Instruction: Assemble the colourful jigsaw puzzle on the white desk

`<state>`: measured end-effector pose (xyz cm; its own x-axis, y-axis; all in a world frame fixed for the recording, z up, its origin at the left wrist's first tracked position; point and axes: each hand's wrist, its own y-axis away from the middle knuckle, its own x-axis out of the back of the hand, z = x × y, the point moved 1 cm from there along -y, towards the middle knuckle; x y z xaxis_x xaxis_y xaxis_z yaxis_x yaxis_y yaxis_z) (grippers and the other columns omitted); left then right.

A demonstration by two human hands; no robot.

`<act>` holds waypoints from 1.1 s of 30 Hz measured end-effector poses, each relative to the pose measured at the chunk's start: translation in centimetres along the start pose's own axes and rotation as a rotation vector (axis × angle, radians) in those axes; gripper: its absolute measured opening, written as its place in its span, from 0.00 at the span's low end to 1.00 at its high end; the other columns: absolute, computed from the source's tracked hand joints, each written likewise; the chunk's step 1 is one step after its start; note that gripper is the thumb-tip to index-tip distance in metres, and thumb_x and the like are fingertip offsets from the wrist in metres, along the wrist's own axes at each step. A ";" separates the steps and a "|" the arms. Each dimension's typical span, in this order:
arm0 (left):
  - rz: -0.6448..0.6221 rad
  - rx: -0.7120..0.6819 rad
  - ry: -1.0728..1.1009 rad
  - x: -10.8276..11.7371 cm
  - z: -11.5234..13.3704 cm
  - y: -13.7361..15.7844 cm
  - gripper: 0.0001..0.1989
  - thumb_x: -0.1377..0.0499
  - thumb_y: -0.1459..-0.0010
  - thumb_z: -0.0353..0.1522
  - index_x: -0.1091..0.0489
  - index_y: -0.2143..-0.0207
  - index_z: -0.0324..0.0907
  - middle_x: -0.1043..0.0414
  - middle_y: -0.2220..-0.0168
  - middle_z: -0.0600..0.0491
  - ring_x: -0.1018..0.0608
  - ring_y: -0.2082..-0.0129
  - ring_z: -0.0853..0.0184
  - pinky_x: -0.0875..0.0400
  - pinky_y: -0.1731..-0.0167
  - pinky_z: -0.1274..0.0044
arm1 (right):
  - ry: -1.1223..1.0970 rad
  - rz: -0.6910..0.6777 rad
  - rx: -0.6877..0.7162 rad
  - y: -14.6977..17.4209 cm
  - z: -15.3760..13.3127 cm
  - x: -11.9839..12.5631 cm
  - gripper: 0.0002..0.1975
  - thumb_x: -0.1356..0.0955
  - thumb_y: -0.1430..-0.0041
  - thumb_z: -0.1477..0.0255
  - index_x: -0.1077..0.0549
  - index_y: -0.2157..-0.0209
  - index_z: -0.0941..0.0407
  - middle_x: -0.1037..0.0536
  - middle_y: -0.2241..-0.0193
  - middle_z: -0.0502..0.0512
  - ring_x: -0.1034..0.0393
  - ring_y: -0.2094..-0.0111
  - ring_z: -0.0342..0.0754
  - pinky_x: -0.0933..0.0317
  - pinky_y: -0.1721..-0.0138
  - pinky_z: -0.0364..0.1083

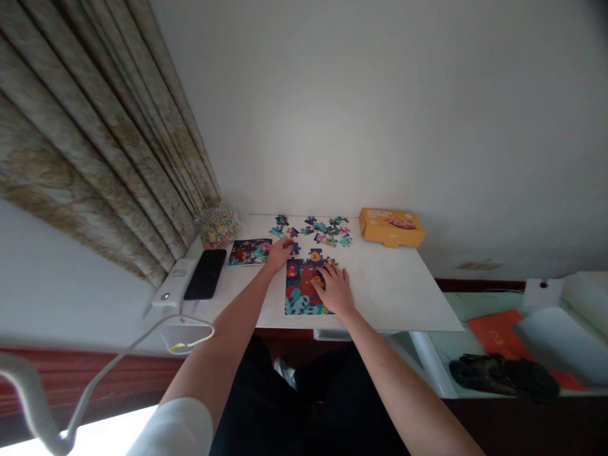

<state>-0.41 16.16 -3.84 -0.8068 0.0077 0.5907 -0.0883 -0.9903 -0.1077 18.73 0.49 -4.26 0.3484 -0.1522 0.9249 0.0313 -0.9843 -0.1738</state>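
A partly joined jigsaw puzzle [297,301] lies flat at the near side of the white table. My left hand [279,254] is above its upper left corner, fingers pinched on a dark blue puzzle piece [295,248]. My right hand [337,290] rests over the puzzle's right part with its fingers spread, hiding some of the picture. A piece with a yellow-orange figure [316,255] sits at the puzzle's top edge. Farther back are several loose puzzle pieces [331,233]. Left of my left hand lies a colourful picture card [249,252].
A black phone [205,275] and a white box [175,283] lie at the table's left side. Behind them stands a clear bag of small coloured bits [219,227]. A yellow box [392,227] is at the back right. A white cable [137,342] loops at lower left.
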 end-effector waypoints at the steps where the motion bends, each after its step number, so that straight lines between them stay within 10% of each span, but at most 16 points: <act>1: -0.008 -0.013 -0.019 0.1 -0.2 0.4 0.12 0.41 0.42 0.28 0.21 0.57 0.43 0.24 0.72 0.55 0.23 0.69 0.63 0.30 0.61 0.74 | 0.000 -0.001 0.000 0.0 0.0 0.0 0.24 0.39 0.29 0.56 0.29 0.39 0.51 0.33 0.34 0.61 0.44 0.32 0.59 0.57 0.32 0.65; 9: 0.019 -0.097 -0.214 -0.1 -0.3 2.1 0.10 0.39 0.39 0.30 0.20 0.57 0.47 0.22 0.52 0.45 0.25 0.47 0.51 0.36 0.43 0.61 | -0.001 -0.014 -0.008 0.0 -0.1 0.1 0.24 0.40 0.28 0.56 0.30 0.38 0.51 0.34 0.33 0.60 0.45 0.31 0.59 0.58 0.31 0.65; 20: 0.033 -0.383 -0.394 -0.6 1.0 7.4 0.18 0.44 0.34 0.30 0.26 0.44 0.45 0.26 0.43 0.42 0.26 0.41 0.53 0.38 0.37 0.59 | -0.012 0.004 0.002 0.0 -0.1 0.1 0.23 0.39 0.29 0.57 0.29 0.39 0.52 0.32 0.34 0.61 0.44 0.32 0.59 0.57 0.32 0.65; 33: -0.135 -0.294 -0.735 -0.7 2.1 9.4 0.23 0.55 0.26 0.41 0.34 0.35 0.45 0.37 0.32 0.45 0.36 0.31 0.57 0.49 0.30 0.54 | -0.035 0.024 0.027 -0.1 0.3 -0.4 0.23 0.38 0.29 0.57 0.29 0.39 0.51 0.32 0.35 0.62 0.44 0.32 0.61 0.57 0.33 0.67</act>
<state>0.57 6.60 -3.55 -0.1960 -0.0701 0.9781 -0.3901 -0.9096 -0.1433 18.83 0.65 -4.74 0.3819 -0.1717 0.9081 0.0475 -0.9776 -0.2048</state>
